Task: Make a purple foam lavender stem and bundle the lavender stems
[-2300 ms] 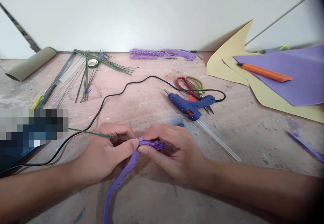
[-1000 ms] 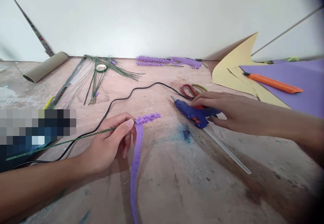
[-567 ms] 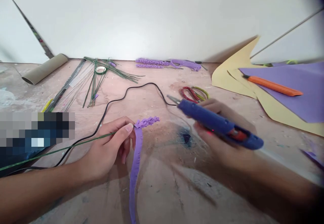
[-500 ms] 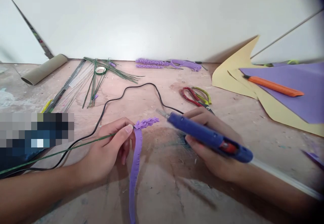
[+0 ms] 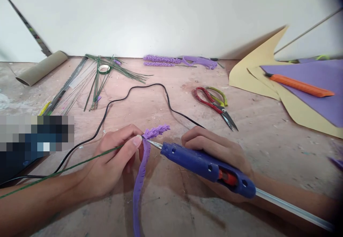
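Observation:
My left hand pinches a green wire stem just below a purple flower spike wound round its end. From the pinch a fringed purple strip hangs down toward the bottom edge. In my right hand is a blue glue gun, with a clear glue stick coming out of its back. The gun's metal nozzle is at the top of the strip, close beside my left thumb; I cannot tell whether it touches. Part of my right hand is hidden behind the gun.
Red-and-yellow-handled scissors lie beyond my right hand. A black cord loops over the table. Green wires, a tape roll, a cardboard tube and finished purple spikes lie behind. At right, an orange cutter rests on purple sheet.
My right hand has brought the glue gun left and down, its nozzle now at the purple strip by my left thumb. The scissors' blades have come into view. My left hand keeps its pinch.

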`<control>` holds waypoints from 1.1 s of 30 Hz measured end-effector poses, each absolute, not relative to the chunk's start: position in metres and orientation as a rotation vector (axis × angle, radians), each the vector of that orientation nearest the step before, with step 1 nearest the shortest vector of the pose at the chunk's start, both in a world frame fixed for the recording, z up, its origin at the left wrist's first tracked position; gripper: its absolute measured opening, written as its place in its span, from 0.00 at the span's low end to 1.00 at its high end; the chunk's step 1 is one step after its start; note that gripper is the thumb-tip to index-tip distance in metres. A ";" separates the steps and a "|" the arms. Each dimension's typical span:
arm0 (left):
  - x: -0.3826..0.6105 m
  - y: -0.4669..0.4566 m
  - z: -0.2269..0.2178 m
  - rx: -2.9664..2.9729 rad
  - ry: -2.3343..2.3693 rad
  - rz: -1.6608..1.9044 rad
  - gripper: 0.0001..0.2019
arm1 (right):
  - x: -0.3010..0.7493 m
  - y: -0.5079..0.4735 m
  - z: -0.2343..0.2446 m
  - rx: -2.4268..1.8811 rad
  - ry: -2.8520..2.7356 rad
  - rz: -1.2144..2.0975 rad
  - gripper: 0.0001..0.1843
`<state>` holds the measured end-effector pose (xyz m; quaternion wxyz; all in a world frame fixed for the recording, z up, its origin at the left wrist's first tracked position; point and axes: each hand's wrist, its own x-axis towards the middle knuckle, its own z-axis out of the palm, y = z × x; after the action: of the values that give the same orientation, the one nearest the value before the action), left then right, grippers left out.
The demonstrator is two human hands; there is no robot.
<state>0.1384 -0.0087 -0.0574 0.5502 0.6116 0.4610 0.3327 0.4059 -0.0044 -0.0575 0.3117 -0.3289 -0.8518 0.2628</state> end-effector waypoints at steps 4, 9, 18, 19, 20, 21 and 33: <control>0.138 -0.008 -0.058 1.457 1.061 0.779 0.17 | 0.405 -0.004 -0.058 -0.832 -2.263 0.697 0.04; 0.138 -0.009 -0.060 1.472 1.040 0.792 0.18 | 0.405 0.002 -0.062 -0.743 -2.280 0.650 0.05; 0.139 -0.010 -0.059 1.471 1.036 0.771 0.18 | 0.405 -0.001 -0.059 -0.787 -2.292 0.646 0.04; 0.139 -0.010 -0.058 1.486 1.043 0.766 0.18 | 0.405 0.000 -0.060 -0.765 -2.286 0.644 0.04; 0.139 -0.009 -0.057 1.508 1.051 0.758 0.18 | 0.405 0.001 -0.061 -0.743 -2.284 0.643 0.03; 0.139 -0.009 -0.057 1.531 1.056 0.746 0.18 | 0.405 0.001 -0.062 -0.728 -2.285 0.642 0.03; 0.138 -0.010 -0.057 1.528 1.048 0.728 0.17 | 0.408 -0.003 -0.063 -0.812 -2.268 0.733 0.05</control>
<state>0.1380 -0.0100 -0.0567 0.5441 0.6441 0.4416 0.3069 0.4077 -0.0030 -0.0627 0.3067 -0.3070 -0.8573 0.2771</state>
